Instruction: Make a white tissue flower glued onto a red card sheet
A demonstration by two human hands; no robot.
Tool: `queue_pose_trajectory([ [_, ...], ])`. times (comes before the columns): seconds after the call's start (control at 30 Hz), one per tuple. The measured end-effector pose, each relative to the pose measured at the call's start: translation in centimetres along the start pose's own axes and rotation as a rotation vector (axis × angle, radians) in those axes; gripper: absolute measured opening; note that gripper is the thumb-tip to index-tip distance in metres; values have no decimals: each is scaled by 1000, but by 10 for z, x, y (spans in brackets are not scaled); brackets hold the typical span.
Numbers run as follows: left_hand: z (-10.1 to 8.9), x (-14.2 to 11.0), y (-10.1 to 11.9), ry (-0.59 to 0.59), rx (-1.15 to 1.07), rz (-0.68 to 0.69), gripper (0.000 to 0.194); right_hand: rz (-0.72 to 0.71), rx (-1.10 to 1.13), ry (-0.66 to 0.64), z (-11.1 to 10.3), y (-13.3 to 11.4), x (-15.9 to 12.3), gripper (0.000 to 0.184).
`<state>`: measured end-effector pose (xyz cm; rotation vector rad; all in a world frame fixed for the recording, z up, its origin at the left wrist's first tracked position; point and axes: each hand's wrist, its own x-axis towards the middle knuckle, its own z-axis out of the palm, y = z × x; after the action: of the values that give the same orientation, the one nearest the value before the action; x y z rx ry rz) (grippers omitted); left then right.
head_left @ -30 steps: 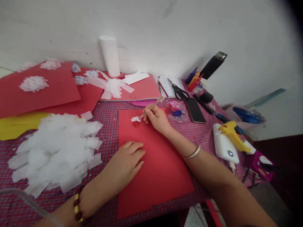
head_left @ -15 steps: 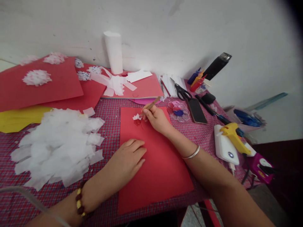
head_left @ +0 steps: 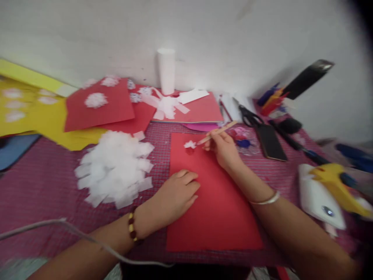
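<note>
A red paper sheet (head_left: 215, 221) lies on the checked cloth in front of me. My left hand (head_left: 176, 194) rests on its left part, fingers stretched out and holding nothing. Pinched in my right hand (head_left: 225, 149) is a thin wooden stick (head_left: 224, 128), its lower end pointing left at a small white tissue tuft (head_left: 190, 144). The tuft stands near the sheet's top, beside a dark red wet-looking patch. Whether the stick touches the tuft, I cannot tell. Left of the sheet is a heap of white tissue squares (head_left: 116, 167).
Beyond my right hand are a clear palette (head_left: 247, 144) with pink and blue paint, a phone (head_left: 271, 142) and scissors (head_left: 249, 116). A yellow glue gun (head_left: 339, 182) lies on a white box at right. Red sheets (head_left: 101, 112) with tissue flowers lie back left; a cable (head_left: 87, 239) crosses the front.
The view has swung left, so everything sits further right, and yellow sheets show at left. The stick now leans flatter in my right hand. My left hand stays on the sheet.
</note>
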<state>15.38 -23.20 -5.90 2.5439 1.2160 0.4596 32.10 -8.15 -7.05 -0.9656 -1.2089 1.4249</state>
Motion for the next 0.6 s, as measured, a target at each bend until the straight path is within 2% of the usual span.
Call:
queue_pose_trajectory([
  [0.07, -6, -4, 7, -50, 67, 28, 14, 61, 57, 7, 0, 1, -2, 23],
  [0.17, -20, -18, 14, -173, 165, 47, 12, 82, 92, 3, -1, 1, -3, 18],
  [0.27, -42, -42, 6, -223, 260, -84, 12, 89, 94, -13, -2, 0, -4, 16],
  [0.43, -71, -73, -38, -140, 405, -308, 18, 91, 79, 0, 0, 2, -2, 15],
  [0.6, -68, -73, -71, 10, 289, -360, 31, 72, 78, -9, 0, 3, -2, 18],
])
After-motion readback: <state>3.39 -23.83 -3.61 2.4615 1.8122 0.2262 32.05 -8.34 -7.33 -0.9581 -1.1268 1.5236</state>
